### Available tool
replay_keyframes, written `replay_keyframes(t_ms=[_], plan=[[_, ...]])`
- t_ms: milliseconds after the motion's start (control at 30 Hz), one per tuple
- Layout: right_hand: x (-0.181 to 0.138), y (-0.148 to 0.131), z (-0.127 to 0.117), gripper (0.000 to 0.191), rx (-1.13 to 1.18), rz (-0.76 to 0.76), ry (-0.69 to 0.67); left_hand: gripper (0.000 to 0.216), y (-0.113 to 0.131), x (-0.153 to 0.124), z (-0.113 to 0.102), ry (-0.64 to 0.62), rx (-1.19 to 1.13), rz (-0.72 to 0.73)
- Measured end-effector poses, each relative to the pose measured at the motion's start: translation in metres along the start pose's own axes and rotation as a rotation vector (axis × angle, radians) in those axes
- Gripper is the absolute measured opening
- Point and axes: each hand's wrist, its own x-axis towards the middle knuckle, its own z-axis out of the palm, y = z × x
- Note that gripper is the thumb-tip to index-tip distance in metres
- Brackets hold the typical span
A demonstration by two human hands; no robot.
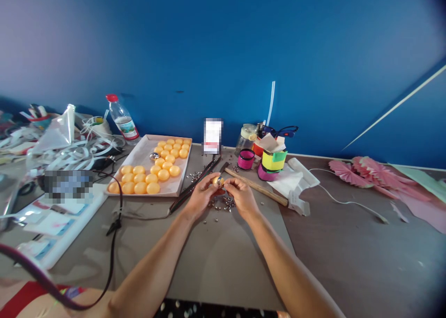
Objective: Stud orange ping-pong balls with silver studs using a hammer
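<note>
Orange, roughly round balls [152,188] are spread in a shallow, paper-lined tray [139,153] at the left in the head view, with one silver-covered ball [154,156] among them. Beside the tray, the desk is crossed by a black cord [121,197]. Near the hands, metallic studs [228,204] are scattered, and a wooden-handled hammer [259,188] is laid slantwise close behind the right hand [241,195]. Farther back, a magenta-banded cup [245,159] and a lidded glass jar [244,140] are placed. Above the desk, a partly studded ball [218,182] is gripped by the left hand [202,195], its metallic patch turned upward; no long axis can be made out. It is approached by the right fingertips, whose closure cannot be told.
</note>
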Motion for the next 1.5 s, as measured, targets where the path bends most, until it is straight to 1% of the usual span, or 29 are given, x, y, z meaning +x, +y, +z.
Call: replay_keyframes(t_ms=[100, 200, 333, 433, 600, 767, 867, 1000, 1100, 1167, 1233, 1267, 1300, 1367, 1400, 1433, 1467, 1500], plan=[[0.000, 0.000, 0.000, 0.023, 0.020, 0.036, -0.006, 0.043, -0.001, 0.000, 0.000, -0.015, 0.010, 0.000], [-0.001, 0.000, 0.000, 0.027, 0.053, 0.075, -0.023, 0.044, -0.001, 0.000, -0.001, 0.002, 0.044, 0.008], [0.000, 0.001, 0.000, 0.030, 0.166, 0.113, -0.052, 0.045, 0.001, -0.001, 0.000, 0.014, 0.087, 0.038], [0.000, 0.001, 0.001, 0.032, 0.221, 0.109, -0.068, 0.045, 0.003, -0.002, 0.002, 0.011, 0.089, 0.050], [-0.002, -0.003, 0.003, 0.035, 0.241, 0.114, -0.073, 0.045, 0.003, -0.003, 0.002, -0.001, 0.113, 0.033], [-0.003, -0.003, 0.005, 0.034, 0.271, 0.121, -0.088, 0.041, -0.003, 0.000, -0.003, 0.000, 0.205, 0.094], [-0.002, 0.002, 0.005, 0.031, 0.281, 0.090, -0.076, 0.037, -0.003, 0.001, -0.002, 0.035, 0.287, 0.137], [-0.002, 0.012, 0.007, 0.035, 0.246, 0.072, -0.002, 0.036, 0.000, 0.001, 0.001, 0.054, 0.332, 0.157], [-0.001, 0.016, 0.008, 0.037, 0.175, 0.067, 0.005, 0.035, 0.000, 0.000, 0.003, 0.051, 0.324, 0.152], [0.002, 0.014, 0.005, 0.036, 0.139, 0.065, -0.009, 0.037, -0.001, 0.000, 0.002, 0.014, 0.246, 0.117], [0.006, 0.011, -0.004, 0.035, 0.058, 0.029, 0.013, 0.040, -0.002, 0.001, -0.001, -0.025, 0.109, 0.059], [0.008, 0.008, -0.010, 0.036, -0.025, -0.012, 0.051, 0.041, -0.002, 0.002, -0.002, -0.025, 0.045, 0.033], [0.011, 0.006, -0.018, 0.036, -0.156, -0.082, 0.122, 0.042, -0.002, 0.002, -0.004, -0.012, 0.001, 0.012], [0.016, 0.004, -0.033, 0.026, -0.549, -0.243, 0.253, 0.043, 0.000, 0.003, -0.006, 0.015, -0.061, 0.002], [0.018, 0.004, -0.041, 0.021, -0.762, -0.280, 0.325, 0.044, 0.001, 0.003, -0.006, 0.019, -0.084, 0.004], [0.019, 0.005, -0.047, 0.023, -0.957, -0.273, 0.397, 0.044, 0.003, 0.003, -0.006, 0.015, -0.107, 0.008], [0.019, 0.007, -0.052, 0.030, -1.119, -0.239, 0.425, 0.044, 0.004, 0.002, -0.006, 0.008, -0.128, 0.008], [0.020, 0.010, -0.056, 0.034, -1.238, -0.188, 0.421, 0.044, 0.004, 0.002, -0.006, 0.001, -0.142, 0.005]])
